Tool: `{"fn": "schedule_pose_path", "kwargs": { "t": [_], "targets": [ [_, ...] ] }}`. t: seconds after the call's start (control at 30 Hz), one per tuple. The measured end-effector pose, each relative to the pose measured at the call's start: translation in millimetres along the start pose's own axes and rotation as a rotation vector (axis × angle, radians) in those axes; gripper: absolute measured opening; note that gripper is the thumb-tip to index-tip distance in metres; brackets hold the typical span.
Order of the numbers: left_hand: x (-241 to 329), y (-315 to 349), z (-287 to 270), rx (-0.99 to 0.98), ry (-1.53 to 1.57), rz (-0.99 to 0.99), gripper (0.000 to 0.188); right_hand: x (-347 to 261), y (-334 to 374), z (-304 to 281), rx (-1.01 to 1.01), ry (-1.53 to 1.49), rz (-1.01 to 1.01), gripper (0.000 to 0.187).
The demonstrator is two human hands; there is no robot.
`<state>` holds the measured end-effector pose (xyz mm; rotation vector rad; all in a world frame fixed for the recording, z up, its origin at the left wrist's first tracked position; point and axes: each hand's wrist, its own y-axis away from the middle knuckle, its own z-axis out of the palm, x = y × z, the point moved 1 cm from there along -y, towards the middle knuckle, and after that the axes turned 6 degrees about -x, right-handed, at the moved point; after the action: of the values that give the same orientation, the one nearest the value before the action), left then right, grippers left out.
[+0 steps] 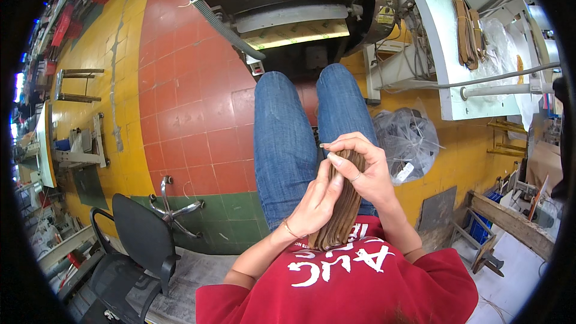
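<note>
A thick bundle of long brown strips (339, 223), leather-like in look, lies layered face to face against my red shirt above my lap. My left hand (319, 201) is wrapped round its side, the thumb pointing up along the strips. At the upper end, my right hand (367, 168) curls over the strips with thumb and fingertips pinched together. The fingertips of both hands come close to each other there. What exactly the right fingertips pinch is too small to make out. My palms hide part of the bundle.
Ahead of my knees stands a machine with rollers (294, 18) and a hose (210, 15). On the pale table (447, 78) at right lie more brown strips (465, 33). A clear plastic bag (408, 144) sits beside my right leg; an office chair (141, 234) stands at left.
</note>
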<state>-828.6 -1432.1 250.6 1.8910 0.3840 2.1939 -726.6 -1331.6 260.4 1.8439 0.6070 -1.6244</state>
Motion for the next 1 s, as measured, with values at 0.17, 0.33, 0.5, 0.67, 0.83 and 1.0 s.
{"fn": "schedule_pose_path", "kwargs": {
  "t": [0.17, 0.33, 0.5, 0.67, 0.83, 1.0],
  "targets": [
    [-2, -8, -15, -0.250, 0.089, 0.049, 0.052, -2, 0, 2, -0.012, -0.139, 0.053, 0.052],
    [-14, -16, -19, -0.250, 0.459, -0.055, 0.060, -6, -2, -3, 0.023, 0.061, 0.004, 0.080],
    [-25, -23, -10, -0.263, 0.480, -0.008, 0.072, -11, -1, -7, -0.054, 0.377, 0.007, 0.071],
    [-29, -29, -16, -0.356, 0.625, -0.087, 0.060, -14, -9, -15, -0.127, 0.014, 0.006, 0.070],
    [-26, -34, -21, -0.403, 0.663, -0.091, 0.051, -10, -23, -24, -0.185, -0.177, 0.016, 0.065],
    [-29, -36, -19, -0.389, 0.724, -0.108, 0.045, -2, -24, -20, -0.098, 0.184, -0.052, 0.037]
  ]
}}
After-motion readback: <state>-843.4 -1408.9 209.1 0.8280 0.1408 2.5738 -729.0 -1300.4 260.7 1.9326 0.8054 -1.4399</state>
